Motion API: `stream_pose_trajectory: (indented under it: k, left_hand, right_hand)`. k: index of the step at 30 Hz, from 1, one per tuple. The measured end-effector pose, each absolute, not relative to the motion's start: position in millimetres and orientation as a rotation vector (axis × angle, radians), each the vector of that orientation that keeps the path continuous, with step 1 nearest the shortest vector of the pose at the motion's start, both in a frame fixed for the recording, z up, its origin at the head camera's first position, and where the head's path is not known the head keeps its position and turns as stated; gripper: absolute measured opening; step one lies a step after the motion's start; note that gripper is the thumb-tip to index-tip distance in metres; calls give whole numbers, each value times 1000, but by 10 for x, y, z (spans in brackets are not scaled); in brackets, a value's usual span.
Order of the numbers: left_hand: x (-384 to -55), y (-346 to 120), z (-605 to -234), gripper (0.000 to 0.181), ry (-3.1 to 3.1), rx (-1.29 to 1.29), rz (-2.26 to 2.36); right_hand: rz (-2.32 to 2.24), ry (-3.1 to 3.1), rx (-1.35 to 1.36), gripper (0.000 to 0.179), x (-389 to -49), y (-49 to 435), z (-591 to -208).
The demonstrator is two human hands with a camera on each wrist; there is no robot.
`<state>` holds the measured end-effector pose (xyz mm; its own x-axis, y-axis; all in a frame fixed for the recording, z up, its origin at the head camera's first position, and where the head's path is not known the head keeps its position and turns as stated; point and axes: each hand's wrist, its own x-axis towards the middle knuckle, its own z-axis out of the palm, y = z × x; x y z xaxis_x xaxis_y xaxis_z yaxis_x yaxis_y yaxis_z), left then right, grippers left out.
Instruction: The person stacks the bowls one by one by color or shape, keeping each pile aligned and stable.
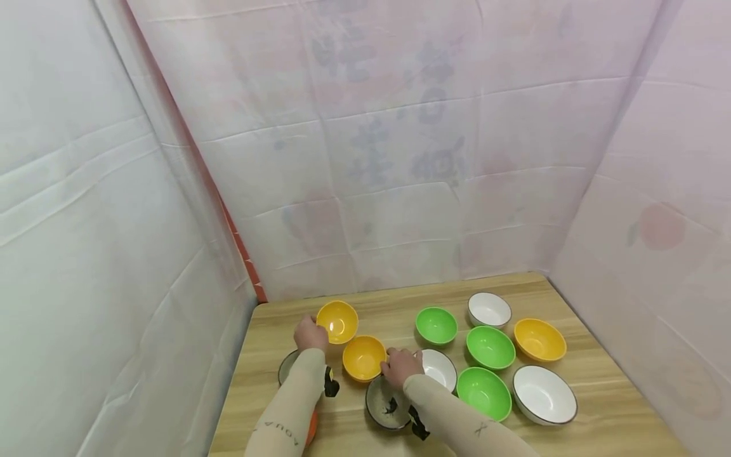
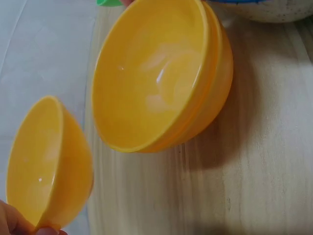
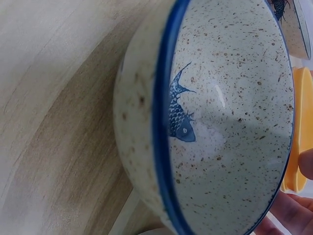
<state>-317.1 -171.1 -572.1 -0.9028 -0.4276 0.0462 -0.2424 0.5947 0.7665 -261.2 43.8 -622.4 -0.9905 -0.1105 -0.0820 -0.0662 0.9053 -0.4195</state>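
Note:
My left hand [image 1: 311,334] pinches the rim of a small yellow bowl [image 1: 337,322] near the back of the table. In the left wrist view that yellow bowl [image 2: 73,171] is tilted, with fingertips on its lower edge. My right hand [image 1: 402,367] pinches the rim of a pair of nested yellow bowls [image 1: 364,359], to the right of and nearer than the first. The left wrist view shows the nested yellow bowls [image 2: 151,73] with one rim just behind the other. Under the right hand stands a speckled bowl [image 3: 230,117] with a blue rim and a fish drawn inside.
Right of my hands stand several green bowls [image 1: 436,326], several white bowls [image 1: 545,395] and a wide yellow bowl [image 1: 540,339]. Under the left forearm, a grey bowl [image 1: 287,366] and an orange item [image 1: 311,428] are partly hidden. Draped sheets [image 1: 365,158] enclose the wooden table [image 1: 251,355].

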Motion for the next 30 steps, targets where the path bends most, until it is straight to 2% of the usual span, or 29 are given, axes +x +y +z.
stream_pose_trajectory:
  k: [8,17,30]
  left_hand:
    - [-3126,-1667,-5665,22,-2626,407,-1160]
    - [-2926,-1590,-5597,18,-2639,339,-1182]
    - [-2695,-1472,-5736,22,-2694,354,-1182]
  right_hand:
    - [-638,2983,-163,32,-2610,453,-6209]
    - [-631,2979,-173,34,-2621,494,-6250]
    - [-665,3023,-194,31,-2586,479,-6244]
